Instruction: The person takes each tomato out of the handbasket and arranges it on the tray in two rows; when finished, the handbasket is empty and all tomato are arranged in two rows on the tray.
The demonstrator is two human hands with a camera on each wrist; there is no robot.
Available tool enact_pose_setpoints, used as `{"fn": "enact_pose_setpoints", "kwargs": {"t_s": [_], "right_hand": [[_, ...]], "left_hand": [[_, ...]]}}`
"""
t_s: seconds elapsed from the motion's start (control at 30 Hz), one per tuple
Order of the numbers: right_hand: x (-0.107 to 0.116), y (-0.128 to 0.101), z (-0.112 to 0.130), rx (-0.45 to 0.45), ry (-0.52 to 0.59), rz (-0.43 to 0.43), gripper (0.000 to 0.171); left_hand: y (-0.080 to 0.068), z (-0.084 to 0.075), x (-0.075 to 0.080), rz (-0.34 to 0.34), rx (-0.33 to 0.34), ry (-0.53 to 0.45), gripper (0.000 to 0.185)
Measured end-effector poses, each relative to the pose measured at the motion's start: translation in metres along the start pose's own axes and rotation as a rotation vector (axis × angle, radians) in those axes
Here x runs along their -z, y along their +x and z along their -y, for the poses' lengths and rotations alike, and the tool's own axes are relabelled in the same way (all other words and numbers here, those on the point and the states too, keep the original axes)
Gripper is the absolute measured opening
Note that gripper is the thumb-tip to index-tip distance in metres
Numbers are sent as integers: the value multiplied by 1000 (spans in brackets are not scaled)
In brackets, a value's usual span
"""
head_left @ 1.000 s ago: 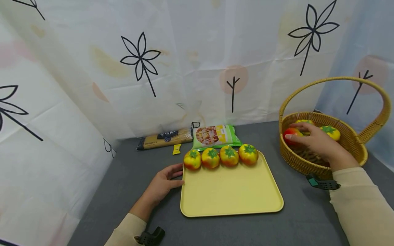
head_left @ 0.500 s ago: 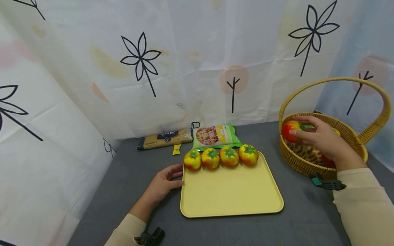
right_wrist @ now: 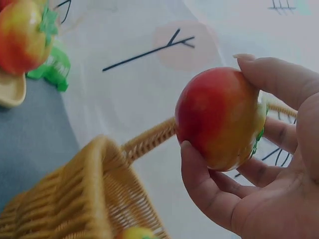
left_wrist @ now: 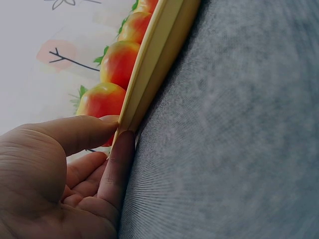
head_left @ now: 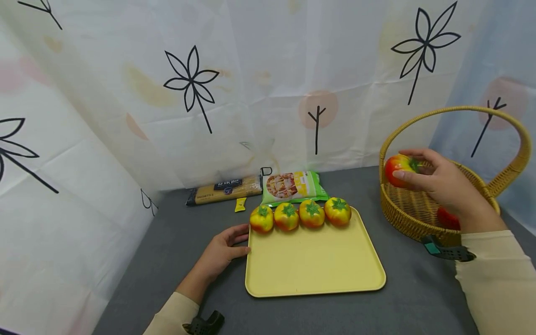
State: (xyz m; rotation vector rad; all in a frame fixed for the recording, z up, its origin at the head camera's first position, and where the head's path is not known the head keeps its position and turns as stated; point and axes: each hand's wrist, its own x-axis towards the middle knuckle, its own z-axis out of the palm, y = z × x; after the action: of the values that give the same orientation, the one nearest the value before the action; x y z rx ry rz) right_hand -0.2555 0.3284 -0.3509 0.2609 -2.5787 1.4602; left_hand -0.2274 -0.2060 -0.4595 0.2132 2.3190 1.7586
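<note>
My right hand (head_left: 445, 186) grips a red-and-yellow tomato (head_left: 398, 170) with a green leafy top, raised just above the basket's left side. In the right wrist view, thumb and fingers close around this tomato (right_wrist: 219, 119). My left hand (head_left: 219, 251) pinches the left edge of a yellow tray (head_left: 314, 265). The left wrist view has the thumb and a finger on the tray's rim (left_wrist: 144, 79). Along the tray's far edge, several similar tomatoes (head_left: 287, 216) sit in a row. A wicker basket (head_left: 402, 216) stands at the right, with another tomato (head_left: 448, 218) partly hidden by my right arm.
Behind the tray lie a pack of spaghetti (head_left: 228, 188), a green-and-white food packet (head_left: 293, 186) and a small yellow sachet (head_left: 240, 204). The basket's tall handle (head_left: 456, 109) arches above the right hand. A patterned cloth (head_left: 268, 93) hangs behind the grey table (head_left: 188, 232).
My right hand has lifted the tomato from inside the basket to just above its left side. The left hand and the tray have stayed in place.
</note>
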Motion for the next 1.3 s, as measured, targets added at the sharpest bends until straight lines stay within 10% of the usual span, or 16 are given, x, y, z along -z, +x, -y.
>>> {"fn": "enact_pose_setpoints", "kwargs": {"t_s": [0.37, 0.93, 1.3], "right_hand": [[-12, -12, 42, 18, -90, 4, 77], [-56, -17, 68, 325, 95, 178, 69], [-86, -17, 71, 334, 137, 287, 66]], "left_hand": [[-1, -1, 0, 0, 3, -2, 69], [1, 0, 0, 1, -1, -4, 69], [1, 1, 1, 0, -2, -1, 69]]}}
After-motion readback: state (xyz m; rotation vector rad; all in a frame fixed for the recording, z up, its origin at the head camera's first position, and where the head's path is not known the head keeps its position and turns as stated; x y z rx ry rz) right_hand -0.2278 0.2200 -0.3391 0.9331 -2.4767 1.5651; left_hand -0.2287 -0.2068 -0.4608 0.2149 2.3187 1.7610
